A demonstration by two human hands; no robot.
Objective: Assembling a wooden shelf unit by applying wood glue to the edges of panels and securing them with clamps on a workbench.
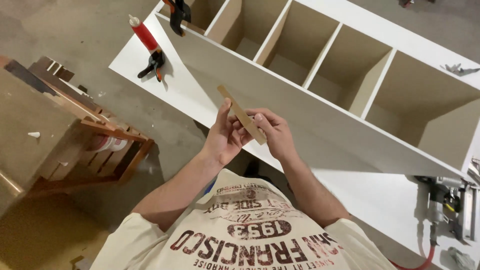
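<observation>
Strip point(242, 115) pinched between both hands at chest height, above the near edge of the cabinet point(320, 115). Left hand point(223, 136) closed on the strip's middle from the left, thumb up along its face. Right hand point(272, 131) closed on its lower end, fingertips curled over the edge. Upper end free, tilted up and to the left.

Cabinet lying on its back on a white panel point(150, 75), open compartments facing up, dividers between them. Two clamps at the far left: a red-handled one point(150, 47) lying on the panel, a black one point(177, 12) gripping the cabinet's corner. Nail gun point(450, 205) with a red hose point(425, 250) on the panel to the right, well apart from the hands. Wooden stand point(100, 135) on the floor to the left.

For a good hold, probably best to keep:
- both grips firm but light, since so thin a strip looks likely to bend or snap
- fingertips at the edges, leaving the flat face open to view
- the strip steady over the cabinet, clear of the front rail
- the free end away from the clamps
- wrists close together for fine turning
</observation>
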